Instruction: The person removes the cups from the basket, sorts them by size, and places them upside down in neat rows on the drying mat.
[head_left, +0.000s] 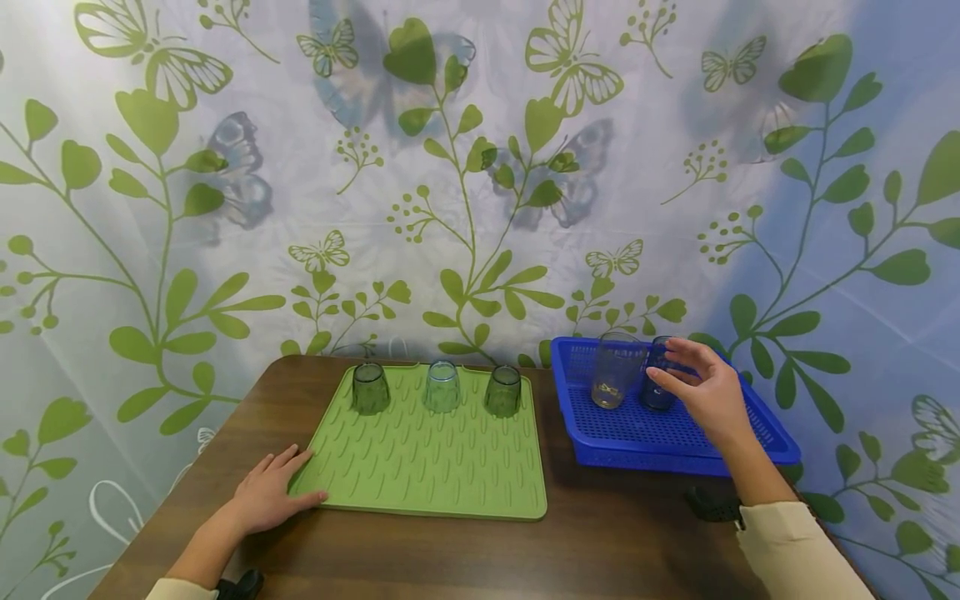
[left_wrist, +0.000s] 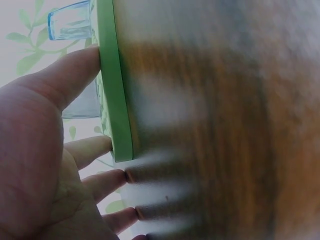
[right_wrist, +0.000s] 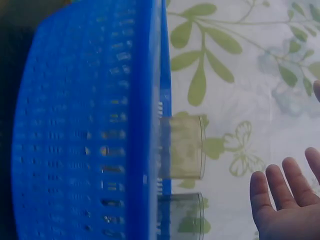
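Head view: a brown tabletop (head_left: 600, 537) stands before a leaf-and-butterfly curtain (head_left: 465, 208). At the tabletop's back right corner sits a blue plastic basket (head_left: 645, 458) with perforated sides, holding two tall glasses: a clear one (head_left: 611, 375) and, to its right, a dark bluish one (head_left: 657, 392). The right hand (head_left: 712, 396) is over the basket near the dark glass, thumb and fingers parted and gripping nothing. That glass looks stiff, fairly light, smooth and breakable, and would probably slip if wet; its upper sides, below the rim, seem the best place to hold. Left of the basket lies a ridged green mat (head_left: 427, 467), probably soft and grippy. Along its back edge stand three short tumblers: dark green (head_left: 371, 392), pale clear (head_left: 442, 389) and dark green again (head_left: 502, 393). The left hand (head_left: 264, 493) rests spread at the mat's front left corner.

Left wrist view: the thumb touches the mat's edge; other fingertips reach the tabletop past the corner.

Right wrist view: both glasses rise above the basket's rim, with a gap between them and the extended fingers.
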